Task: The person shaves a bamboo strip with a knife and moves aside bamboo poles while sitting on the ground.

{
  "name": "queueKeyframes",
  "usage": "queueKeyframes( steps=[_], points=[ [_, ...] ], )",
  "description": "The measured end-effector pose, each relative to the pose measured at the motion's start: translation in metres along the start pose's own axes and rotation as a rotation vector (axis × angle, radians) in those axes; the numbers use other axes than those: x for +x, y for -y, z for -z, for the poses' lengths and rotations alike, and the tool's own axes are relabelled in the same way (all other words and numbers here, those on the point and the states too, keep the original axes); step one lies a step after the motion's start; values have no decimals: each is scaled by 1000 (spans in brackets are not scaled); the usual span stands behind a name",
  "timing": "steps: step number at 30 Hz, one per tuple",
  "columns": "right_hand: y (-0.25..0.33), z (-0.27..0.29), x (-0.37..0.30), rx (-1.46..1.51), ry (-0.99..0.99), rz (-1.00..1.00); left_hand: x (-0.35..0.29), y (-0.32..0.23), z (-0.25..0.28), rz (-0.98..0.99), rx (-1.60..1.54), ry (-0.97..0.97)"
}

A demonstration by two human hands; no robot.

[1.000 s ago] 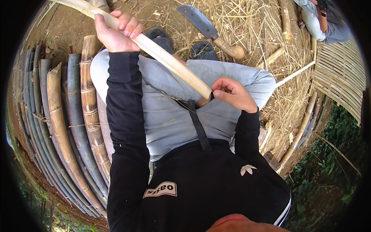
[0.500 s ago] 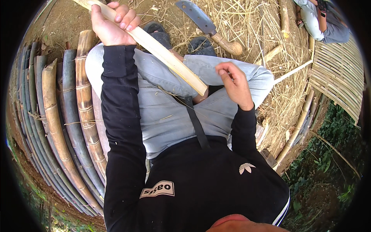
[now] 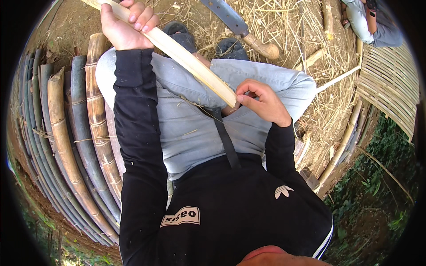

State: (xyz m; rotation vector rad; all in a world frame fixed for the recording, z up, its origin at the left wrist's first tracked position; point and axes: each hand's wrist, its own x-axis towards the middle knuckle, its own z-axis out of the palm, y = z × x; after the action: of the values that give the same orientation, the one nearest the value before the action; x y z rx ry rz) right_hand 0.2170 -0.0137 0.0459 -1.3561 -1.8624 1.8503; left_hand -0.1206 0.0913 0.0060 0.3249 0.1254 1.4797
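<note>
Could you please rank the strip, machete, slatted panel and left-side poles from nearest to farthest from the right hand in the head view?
1. Strip, its end at the right hand
2. Machete, on the ground ahead
3. Slatted panel, far right
4. Poles, far left

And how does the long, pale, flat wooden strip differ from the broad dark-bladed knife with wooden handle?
The pale strip is gripped in the left hand; the knife lies on the ground. The strip looks pale throughout; the knife has a dark blade and brown handle. Both slant toward lower right.
</note>
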Motion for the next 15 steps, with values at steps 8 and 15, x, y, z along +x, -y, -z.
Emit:
queueKeyframes(
  steps=[8,15],
  points=[
    [-9,-6,3,326,-37,-32,-1,-3,-3,12,-33,21],
    [-13,-8,-1,59,-140,74,5,6,-10,0,-56,38]
  ],
)
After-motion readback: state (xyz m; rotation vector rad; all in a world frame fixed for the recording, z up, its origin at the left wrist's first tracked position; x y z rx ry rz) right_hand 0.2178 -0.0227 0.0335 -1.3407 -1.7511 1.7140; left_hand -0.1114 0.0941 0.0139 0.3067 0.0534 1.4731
